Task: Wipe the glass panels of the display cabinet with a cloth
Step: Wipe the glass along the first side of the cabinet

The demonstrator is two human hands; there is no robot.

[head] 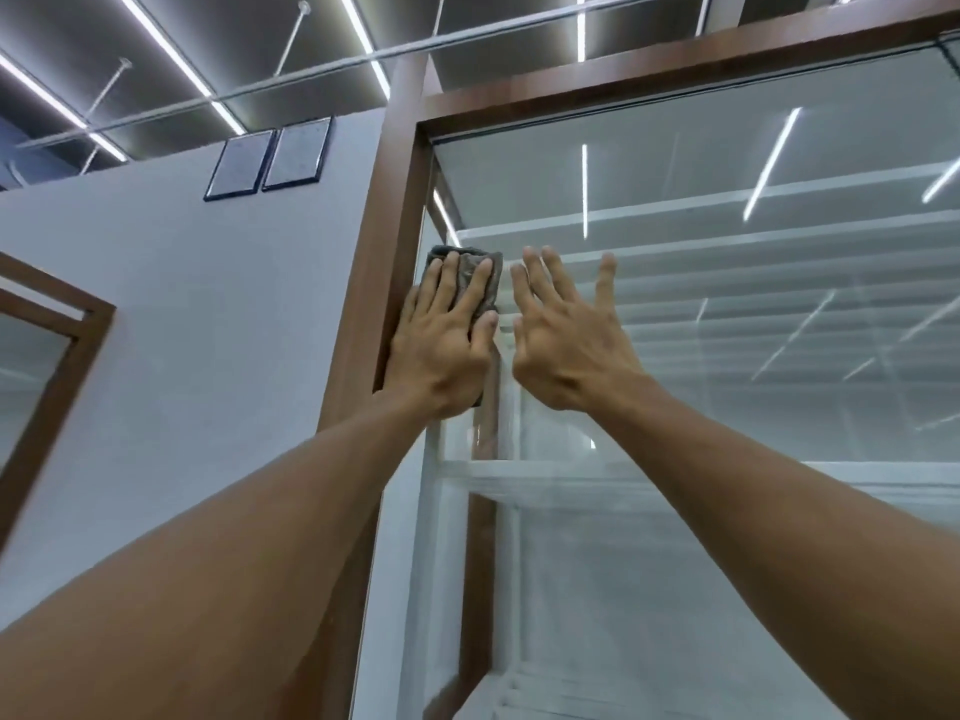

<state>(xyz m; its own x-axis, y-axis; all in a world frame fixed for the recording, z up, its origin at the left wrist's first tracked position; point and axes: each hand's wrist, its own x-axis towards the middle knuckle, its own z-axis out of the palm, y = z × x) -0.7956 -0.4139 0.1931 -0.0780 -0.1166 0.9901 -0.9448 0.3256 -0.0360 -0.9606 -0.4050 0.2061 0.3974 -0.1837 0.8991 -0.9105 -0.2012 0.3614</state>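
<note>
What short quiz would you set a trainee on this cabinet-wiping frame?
1. Which hand presses the cloth flat against the glass panel? A) left hand B) right hand C) both
2. True or false: the right hand grips a spray bottle.
3. Fill in: the cloth sits at the panel's left edge, beside the cabinet's brown ____.
Key: 1 A; 2 false, it is open with fingers spread and holds nothing; 3 frame.
</note>
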